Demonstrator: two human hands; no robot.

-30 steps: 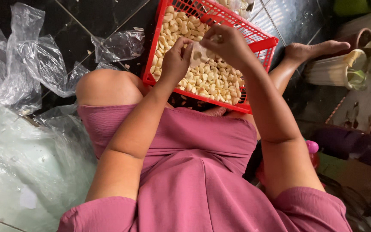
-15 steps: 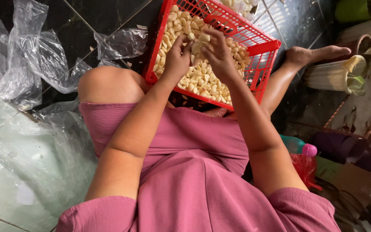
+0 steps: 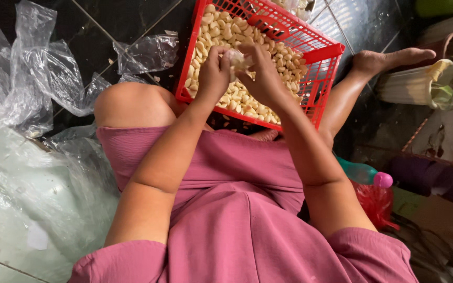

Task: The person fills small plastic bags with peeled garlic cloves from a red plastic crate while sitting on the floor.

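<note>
A small pale garlic piece (image 3: 238,59) sits pinched between both hands, held just above the red plastic basket (image 3: 327,68) that is heaped with peeled cloves (image 3: 226,36). The left hand (image 3: 213,73) has its grip pressed together on one side of the piece, thumb and fingertips closed on it; the right hand (image 3: 260,76) pinches the other side, fingers curled over the top. Whether skin still clings to the piece is too small to tell. The step in hand looks like peeling or splitting a clove over the heap, and it seems to be midway. The next move likely calls for a small twist or pull between the fingertips, firm enough to part the skin yet light enough not to crush the clove, while keeping it over the basket. The person sits on the dark tiled floor (image 3: 106,26) in a pink dress (image 3: 226,209), with crumpled clear plastic bags (image 3: 38,78) lying at the left.
</note>
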